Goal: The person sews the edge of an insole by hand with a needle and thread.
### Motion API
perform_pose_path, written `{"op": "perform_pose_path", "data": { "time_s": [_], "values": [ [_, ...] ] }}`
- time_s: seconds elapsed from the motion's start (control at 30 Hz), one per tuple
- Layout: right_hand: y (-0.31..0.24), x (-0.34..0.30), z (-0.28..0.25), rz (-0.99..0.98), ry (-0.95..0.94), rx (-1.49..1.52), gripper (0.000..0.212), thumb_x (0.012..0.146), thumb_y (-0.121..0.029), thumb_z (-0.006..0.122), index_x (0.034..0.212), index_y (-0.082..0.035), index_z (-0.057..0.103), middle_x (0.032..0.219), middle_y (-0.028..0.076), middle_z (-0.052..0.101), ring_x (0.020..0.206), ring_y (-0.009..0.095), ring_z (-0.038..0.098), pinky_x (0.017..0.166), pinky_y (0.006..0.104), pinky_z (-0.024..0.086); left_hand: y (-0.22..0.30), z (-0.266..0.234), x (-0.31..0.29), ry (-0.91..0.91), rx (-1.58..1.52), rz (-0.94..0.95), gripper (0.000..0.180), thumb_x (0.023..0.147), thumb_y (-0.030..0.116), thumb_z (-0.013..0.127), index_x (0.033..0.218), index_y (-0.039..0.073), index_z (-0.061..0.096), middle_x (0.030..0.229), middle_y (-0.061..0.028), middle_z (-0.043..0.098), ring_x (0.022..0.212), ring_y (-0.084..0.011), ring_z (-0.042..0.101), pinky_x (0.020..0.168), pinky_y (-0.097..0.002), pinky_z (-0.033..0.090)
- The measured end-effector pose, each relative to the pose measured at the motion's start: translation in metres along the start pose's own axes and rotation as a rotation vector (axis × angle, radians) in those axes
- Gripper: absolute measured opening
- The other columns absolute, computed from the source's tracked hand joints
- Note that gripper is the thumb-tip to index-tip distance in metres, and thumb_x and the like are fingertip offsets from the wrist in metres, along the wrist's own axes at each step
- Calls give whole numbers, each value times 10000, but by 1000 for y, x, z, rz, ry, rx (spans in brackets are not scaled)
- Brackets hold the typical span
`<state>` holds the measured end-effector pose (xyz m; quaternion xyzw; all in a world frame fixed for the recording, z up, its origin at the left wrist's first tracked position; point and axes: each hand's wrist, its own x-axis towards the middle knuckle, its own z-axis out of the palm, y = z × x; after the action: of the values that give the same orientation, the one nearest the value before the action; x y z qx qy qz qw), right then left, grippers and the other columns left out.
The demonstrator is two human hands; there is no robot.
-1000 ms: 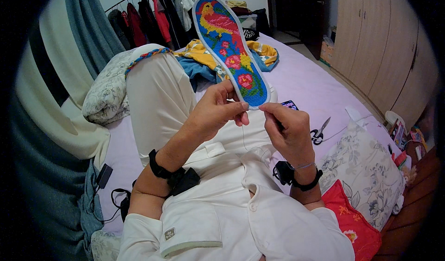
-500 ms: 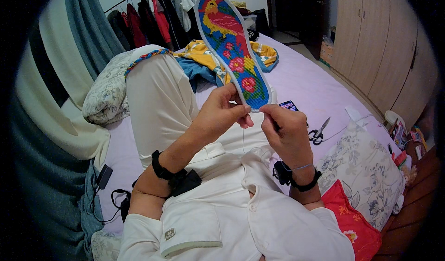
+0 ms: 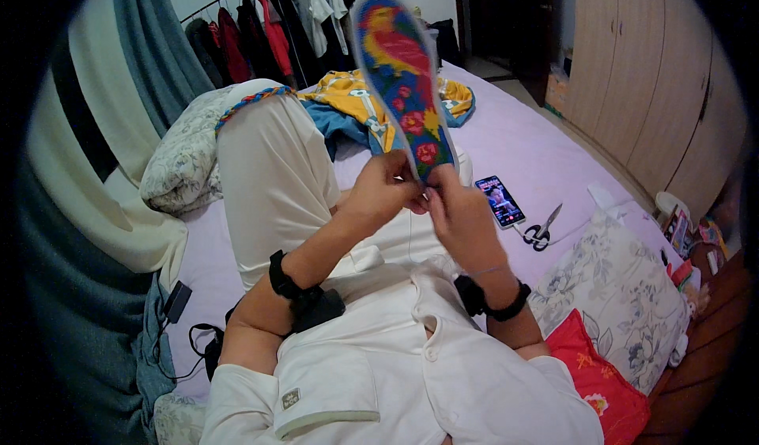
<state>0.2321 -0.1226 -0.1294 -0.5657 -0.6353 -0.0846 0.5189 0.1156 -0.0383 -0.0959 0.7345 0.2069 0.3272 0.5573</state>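
Observation:
An embroidered insole (image 3: 402, 81), stitched with a bird and flowers on blue, stands upright and tilts a little left above my lap. My left hand (image 3: 387, 188) is closed at its lower end, on the left edge. On the right side of that same end, my right hand (image 3: 460, 212) pinches with thumb and fingers, so both hands meet there. A thin thread (image 3: 410, 235) hangs below the fingers toward my white clothes. Whether a needle is between the fingertips cannot be made out.
On the lilac bedsheet to the right lie a lit phone (image 3: 500, 201) with a cable and black-handled scissors (image 3: 542, 228). A floral pillow (image 3: 613, 295) and a red cushion (image 3: 593, 378) are nearer. Yellow-and-blue cloth (image 3: 356, 101) lies beyond my raised knee (image 3: 273, 160).
The insole has turned and shifted slightly right. My right hand has moved left and up over its lower end, baring more of the phone.

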Motion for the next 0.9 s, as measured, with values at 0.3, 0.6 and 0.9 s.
{"op": "perform_pose_path", "data": {
  "time_s": [0.3, 0.6, 0.9],
  "values": [
    [23, 10, -20, 467, -356, 1298, 188, 836, -126, 555, 985, -13, 582, 821, 37, 590, 718, 83, 535, 551, 199, 437, 40, -14, -13, -207, -50, 7, 163, 782, 45, 596, 921, -36, 571, 795, -98, 617, 665, -127, 594, 609, -233, 491],
    [24, 16, -6, 504, -280, 1648, 164, 842, -76, 526, 984, 7, 532, 896, 71, 580, 844, 116, 539, 685, 220, 449, 42, -14, -19, -265, -109, -65, 171, 761, 32, 603, 915, -36, 573, 795, -100, 615, 651, -135, 582, 607, -234, 468],
    [89, 20, -74, 230, -183, 2430, 101, 900, -39, 375, 988, 10, 381, 754, 45, 411, 641, 96, 435, 452, 178, 449, 46, -47, -14, -53, -254, -4, 206, 767, 61, 597, 957, -8, 563, 875, -88, 621, 779, -165, 609, 668, -257, 474]
  ]
}}
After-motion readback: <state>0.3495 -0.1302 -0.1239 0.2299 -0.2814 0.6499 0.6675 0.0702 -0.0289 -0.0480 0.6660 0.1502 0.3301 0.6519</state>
